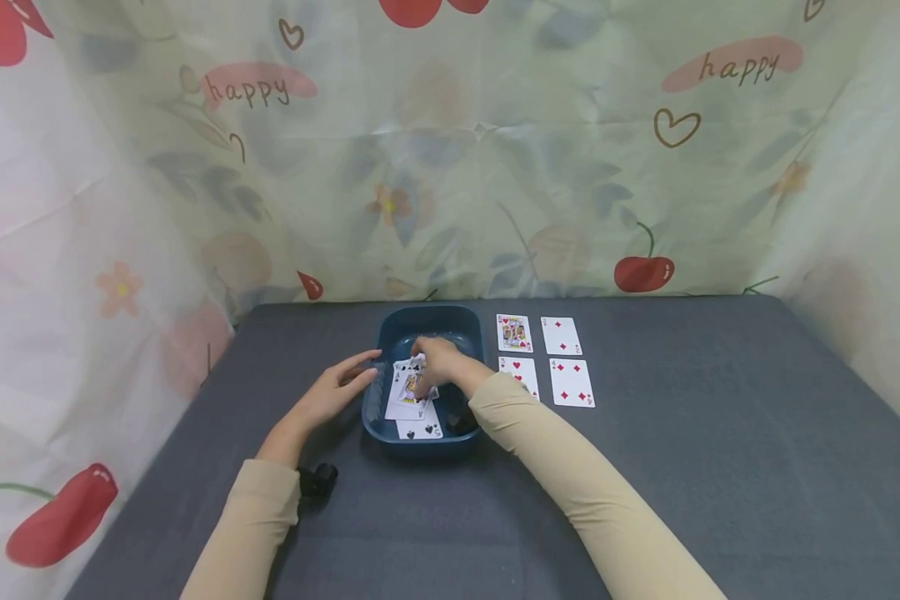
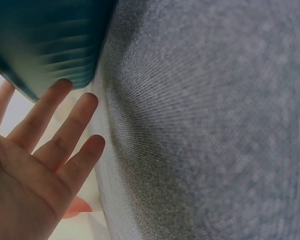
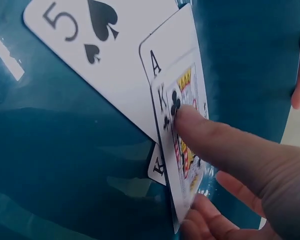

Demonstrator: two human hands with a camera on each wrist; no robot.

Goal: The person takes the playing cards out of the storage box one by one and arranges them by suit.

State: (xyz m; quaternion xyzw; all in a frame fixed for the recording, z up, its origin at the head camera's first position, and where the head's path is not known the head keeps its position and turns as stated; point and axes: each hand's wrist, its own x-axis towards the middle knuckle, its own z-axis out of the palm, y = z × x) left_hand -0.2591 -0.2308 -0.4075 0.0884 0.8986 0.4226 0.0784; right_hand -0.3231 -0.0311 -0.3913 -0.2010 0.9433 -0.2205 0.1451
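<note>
A dark blue bin (image 1: 423,447) stands on the table with playing cards inside. My right hand (image 1: 446,364) reaches into it and pinches a king of clubs (image 3: 185,172), thumb on its face and fingers behind. That card is tilted over an ace (image 3: 177,42) and a five of spades (image 3: 115,75). The corner of another king (image 3: 157,169) peeks out beneath; the rest of it is hidden. At the bin's left side my left hand (image 1: 332,393) rests with spread, relaxed fingers, fingertips right at the rim.
Right of the bin lie a red face card (image 1: 513,333), a two of diamonds (image 1: 562,336), a three of hearts (image 1: 516,367) partly behind the right sleeve, and a four of diamonds (image 1: 572,383). A printed curtain (image 1: 457,208) closes off the back of the grey table (image 1: 720,450).
</note>
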